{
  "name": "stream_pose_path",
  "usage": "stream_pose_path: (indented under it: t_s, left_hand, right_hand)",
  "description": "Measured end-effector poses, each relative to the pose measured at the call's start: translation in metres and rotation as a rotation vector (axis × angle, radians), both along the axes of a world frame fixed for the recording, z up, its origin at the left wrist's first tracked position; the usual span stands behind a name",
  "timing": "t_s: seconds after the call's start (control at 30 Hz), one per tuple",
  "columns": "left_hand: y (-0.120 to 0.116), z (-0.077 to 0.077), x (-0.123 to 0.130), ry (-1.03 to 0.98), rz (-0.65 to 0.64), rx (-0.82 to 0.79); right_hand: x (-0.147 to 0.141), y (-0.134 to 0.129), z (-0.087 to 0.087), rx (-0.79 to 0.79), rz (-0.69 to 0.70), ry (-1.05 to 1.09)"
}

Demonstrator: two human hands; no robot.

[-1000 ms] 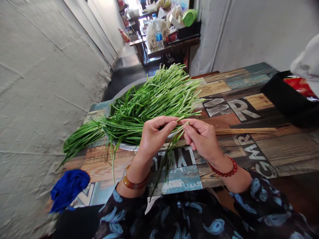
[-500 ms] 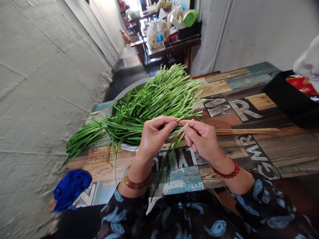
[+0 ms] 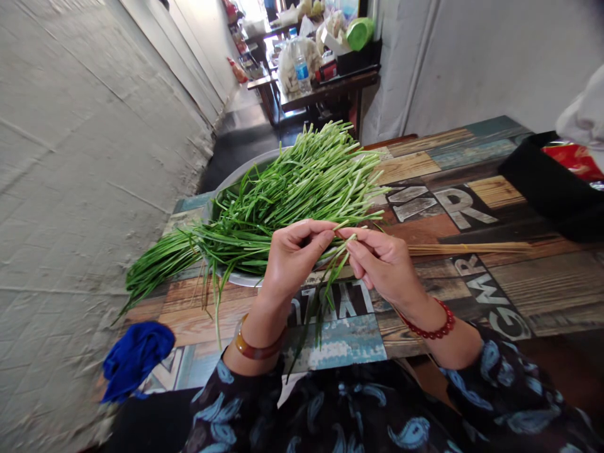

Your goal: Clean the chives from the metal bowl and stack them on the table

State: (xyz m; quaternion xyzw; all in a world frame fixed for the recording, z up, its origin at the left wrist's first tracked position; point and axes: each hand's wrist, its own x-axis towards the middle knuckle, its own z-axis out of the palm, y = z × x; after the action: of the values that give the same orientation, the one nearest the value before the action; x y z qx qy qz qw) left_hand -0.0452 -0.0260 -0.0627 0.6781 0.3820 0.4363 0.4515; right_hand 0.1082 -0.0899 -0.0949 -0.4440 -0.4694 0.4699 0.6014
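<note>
A big heap of green garlic chives (image 3: 302,182) fills a metal basin (image 3: 221,182), pale stem ends to the right, leaf tips hanging over the left rim. In front of the basin, my left hand (image 3: 295,258) is closed, thumb and forefinger pinching a few chive stems. My right hand (image 3: 382,261) almost meets it, its fingertips closed on the pale ends of the same small bunch. Leaves from these held chives (image 3: 330,283) droop below my fingers toward the table edge. Which stem each hand grips is partly hidden by the fingers.
Thin bamboo skewers (image 3: 472,248) lie on the wood-patterned table (image 3: 542,283) beyond my right hand. A blue cloth (image 3: 136,358) rests at the near left corner. At the right stands a black container (image 3: 533,182). Behind, another table (image 3: 330,94) carries a water bottle (image 3: 301,66) and bags.
</note>
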Motion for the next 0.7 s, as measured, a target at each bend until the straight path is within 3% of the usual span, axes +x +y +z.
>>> stream_pose_path:
  t_s: [0.7]
  left_hand:
    - [-0.001, 0.0019, 0.0005, 0.025, -0.013, -0.03]
  right_hand:
    - [-0.0005, 0.0003, -0.0007, -0.006, 0.001, -0.006]
